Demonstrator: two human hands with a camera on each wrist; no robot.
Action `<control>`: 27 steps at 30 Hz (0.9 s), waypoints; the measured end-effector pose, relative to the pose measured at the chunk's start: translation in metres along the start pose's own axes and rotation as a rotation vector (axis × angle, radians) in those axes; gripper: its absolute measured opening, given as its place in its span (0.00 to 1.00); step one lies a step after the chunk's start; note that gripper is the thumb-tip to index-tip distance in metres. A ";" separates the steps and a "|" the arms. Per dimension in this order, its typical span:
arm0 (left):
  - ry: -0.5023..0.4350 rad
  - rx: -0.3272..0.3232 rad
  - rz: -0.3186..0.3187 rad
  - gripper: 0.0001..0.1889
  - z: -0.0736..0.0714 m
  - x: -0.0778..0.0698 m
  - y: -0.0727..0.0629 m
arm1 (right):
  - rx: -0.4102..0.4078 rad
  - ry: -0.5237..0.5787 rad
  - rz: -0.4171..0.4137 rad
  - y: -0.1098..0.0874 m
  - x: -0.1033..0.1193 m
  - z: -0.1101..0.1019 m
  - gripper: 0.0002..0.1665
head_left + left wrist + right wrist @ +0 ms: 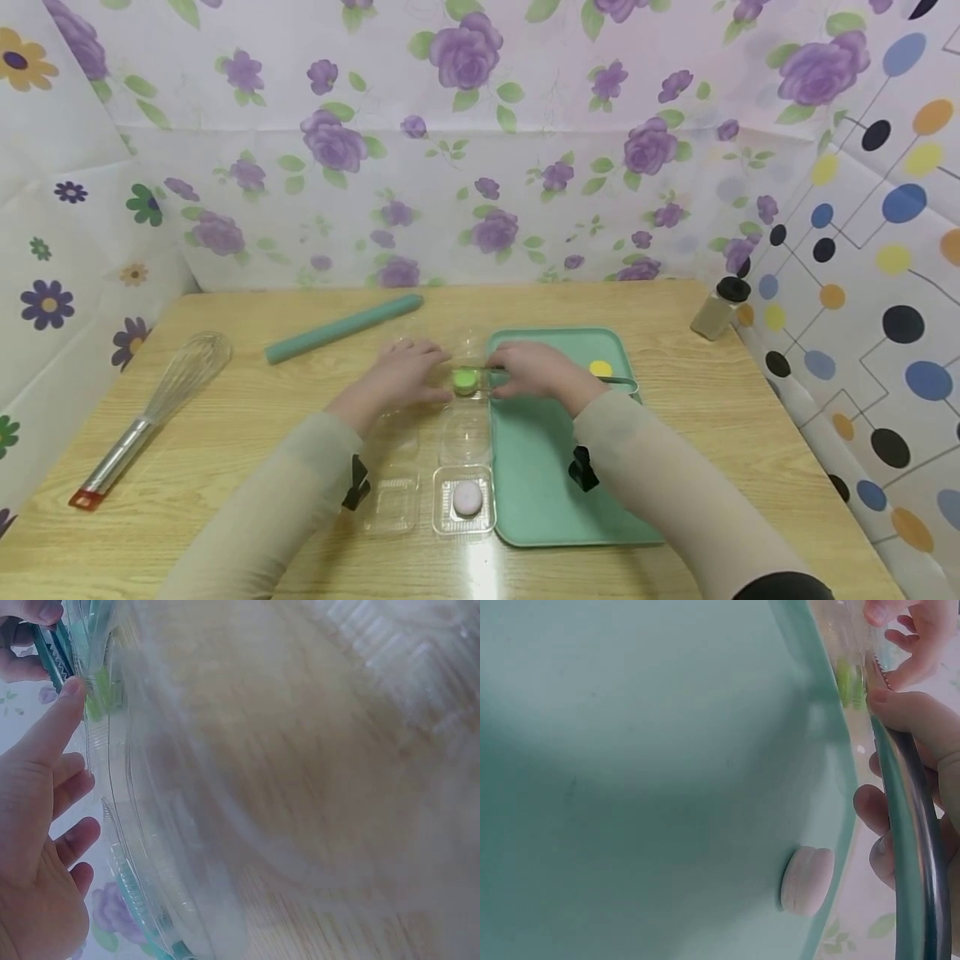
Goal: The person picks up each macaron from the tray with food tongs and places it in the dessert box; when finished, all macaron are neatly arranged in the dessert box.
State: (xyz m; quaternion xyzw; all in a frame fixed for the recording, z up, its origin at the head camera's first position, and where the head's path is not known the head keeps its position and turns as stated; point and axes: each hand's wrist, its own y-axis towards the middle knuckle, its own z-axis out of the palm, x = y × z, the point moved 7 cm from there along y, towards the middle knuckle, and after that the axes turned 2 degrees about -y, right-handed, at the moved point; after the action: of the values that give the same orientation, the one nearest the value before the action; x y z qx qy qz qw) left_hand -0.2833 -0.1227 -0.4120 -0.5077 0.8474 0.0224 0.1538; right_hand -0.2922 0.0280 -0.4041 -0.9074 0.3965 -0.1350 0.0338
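Note:
My right hand [536, 371] grips metal tongs [915, 817] with teal-looking sides. Their tips reach toward a green macaron [465, 381] in a small clear plastic box; whether they touch it is hard to tell. On the box's left side is my left hand [405, 375], fingers loosely bent. Its thumb [56, 724] reaches the clear plastic edge. Nearer me, a pale purple macaron [468, 498] sits in another clear box [442, 521]. A yellow macaron [600, 368] lies on the green tray [540, 517], and the right wrist view shows a pale pink macaron [808, 881] on it.
Several clear boxes stand in a column left of the tray, lids opened leftward. A teal rolling pin [345, 328] lies behind my left hand. Far left is a whisk [153, 417], and a black-capped shaker [720, 308] stands at the back right. Patterned cloth walls enclose the table.

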 end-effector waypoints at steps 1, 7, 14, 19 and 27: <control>0.000 -0.001 -0.003 0.39 0.000 0.001 0.000 | -0.001 0.000 -0.001 0.001 0.001 0.000 0.25; 0.012 -0.004 0.005 0.38 0.002 0.003 0.001 | -0.004 -0.016 0.006 0.004 0.005 0.001 0.24; -0.001 -0.026 0.029 0.38 0.005 0.002 0.000 | -0.019 0.017 0.003 0.004 0.005 0.002 0.27; -0.020 -0.039 0.025 0.38 0.006 0.001 -0.003 | -0.034 0.047 0.012 -0.002 -0.004 0.002 0.28; -0.024 -0.053 0.029 0.38 -0.001 -0.003 -0.004 | -0.048 0.102 0.068 -0.022 -0.026 -0.003 0.28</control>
State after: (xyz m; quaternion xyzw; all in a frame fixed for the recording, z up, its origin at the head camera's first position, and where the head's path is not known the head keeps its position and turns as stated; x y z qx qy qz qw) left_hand -0.2786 -0.1228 -0.4099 -0.4991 0.8518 0.0529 0.1501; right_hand -0.2945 0.0617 -0.4033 -0.8858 0.4317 -0.1704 -0.0038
